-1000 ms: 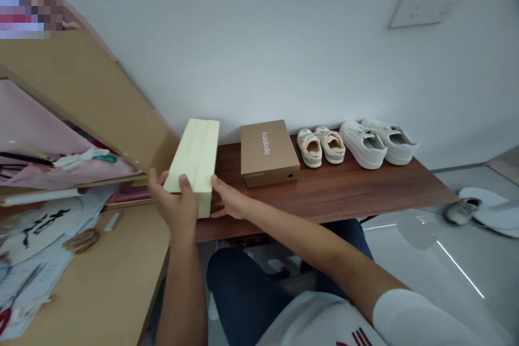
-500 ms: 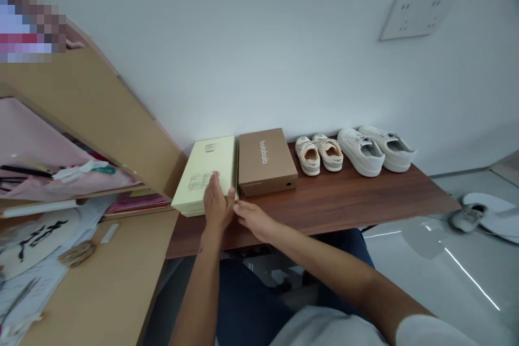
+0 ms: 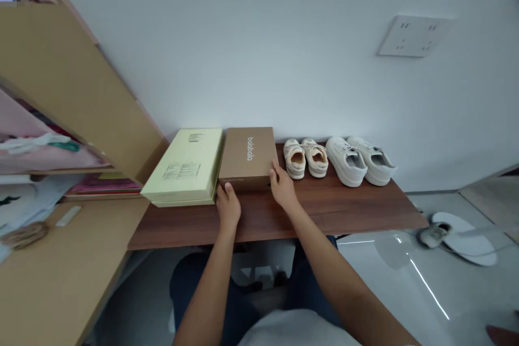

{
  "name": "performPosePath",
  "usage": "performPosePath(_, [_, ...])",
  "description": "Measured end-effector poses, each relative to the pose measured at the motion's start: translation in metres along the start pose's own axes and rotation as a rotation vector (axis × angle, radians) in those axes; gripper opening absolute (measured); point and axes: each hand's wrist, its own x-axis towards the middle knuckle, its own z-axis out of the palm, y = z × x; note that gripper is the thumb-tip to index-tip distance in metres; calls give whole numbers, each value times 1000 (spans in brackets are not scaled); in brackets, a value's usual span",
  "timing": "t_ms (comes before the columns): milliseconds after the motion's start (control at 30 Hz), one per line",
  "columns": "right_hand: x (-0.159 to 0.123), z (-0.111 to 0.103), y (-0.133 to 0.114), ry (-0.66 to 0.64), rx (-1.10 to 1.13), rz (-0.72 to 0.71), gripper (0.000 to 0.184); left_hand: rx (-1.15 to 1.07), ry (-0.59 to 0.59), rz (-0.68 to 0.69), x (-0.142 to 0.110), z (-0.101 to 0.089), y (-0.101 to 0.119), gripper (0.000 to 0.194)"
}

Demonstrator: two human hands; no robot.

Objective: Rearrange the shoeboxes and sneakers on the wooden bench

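Wooden tabletop (image 3: pixel 344 211), left hand (image 3: pixel 229 207), right hand (image 3: pixel 283 188), together clasping brown box (image 3: pixel 243 154) by near corners

And we're in what looks like a home, a lived-in room! Along the back edge of the dark wooden tabletop (image 3: pixel 324 216), near a plain white wall (image 3: pixel 259 54), there's everyday footwear: small cream shoes (image 3: pixel 305 158), then larger white sneakers (image 3: pixel 352 165) toward the back right corner. Up on that wall, a socket plate (image 3: pixel 416 37). Off the left end, here's a tan desk (image 3: pixel 81 265) carrying paper (image 3: pixel 40 212) and a brown coil (image 3: pixel 25 235), pink cloth (image 3: pixel 20 116) tucked into shelving (image 3: pixel 60 75) above. Beyond the right end, another shoe (image 3: pixel 434 235) over glossy pale floor (image 3: pixel 365 273).
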Motion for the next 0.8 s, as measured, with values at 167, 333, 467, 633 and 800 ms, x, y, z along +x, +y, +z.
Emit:
performPosePath(167, [-19, -7, 14, -82, 361, 198, 59, -73, 215, 158, -8, -8, 42, 63])
performPosePath(333, [-39, 0, 7, -347, 745, 470, 62, -64, 264, 585, -31, 0, 98, 65])
performPosePath(467, [-29, -14, -9, -281, 808, 469, 77, 182, 92, 777, -44, 16, 104, 72])
performPosePath(633, [-6, -19, -2, -31, 708, 400, 61, 389, -14, 733, -38, 32, 90, 71])
performPosePath(800, [-11, -32, 18, 114, 176, 43, 37, 556, -153, 711, -23, 38, 72, 64])
